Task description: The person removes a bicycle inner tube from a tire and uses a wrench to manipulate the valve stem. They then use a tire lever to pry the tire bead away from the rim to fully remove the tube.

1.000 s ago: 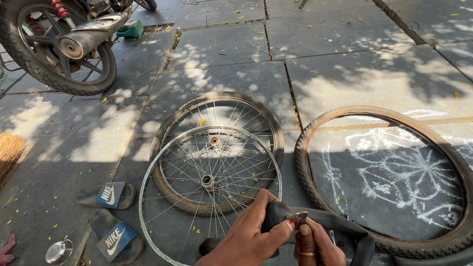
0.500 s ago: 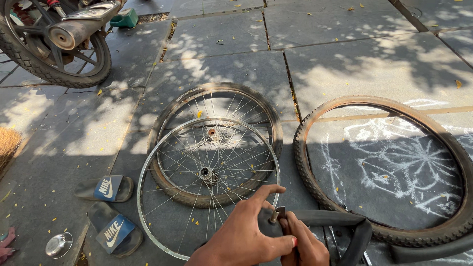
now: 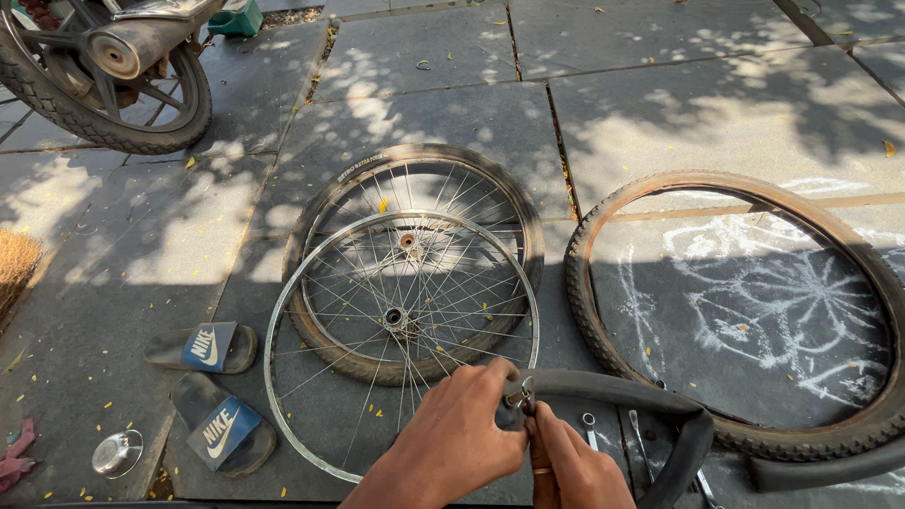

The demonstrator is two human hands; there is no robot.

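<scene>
Left hand (image 3: 462, 429) clenches the black rubber inner tube (image 3: 613, 391) steady while right hand (image 3: 575, 467) pinches its small metal valve (image 3: 524, 391)

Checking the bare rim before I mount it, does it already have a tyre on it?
No, the bare rim shows only metal and spokes, lying partly on a tyred wheel, while the loose tyre lies beside it.

— What is seen on the paving?
— A bare rim (image 3: 401, 344) is laid over a tyred wheel (image 3: 415, 254). A loose tyre (image 3: 735, 311) is placed to the right, around a chalk drawing (image 3: 773, 302).
— And at the left?
— Two slippers (image 3: 212, 386), a steel bowl (image 3: 117, 453) and a motorbike wheel (image 3: 99, 80) are found.
</scene>
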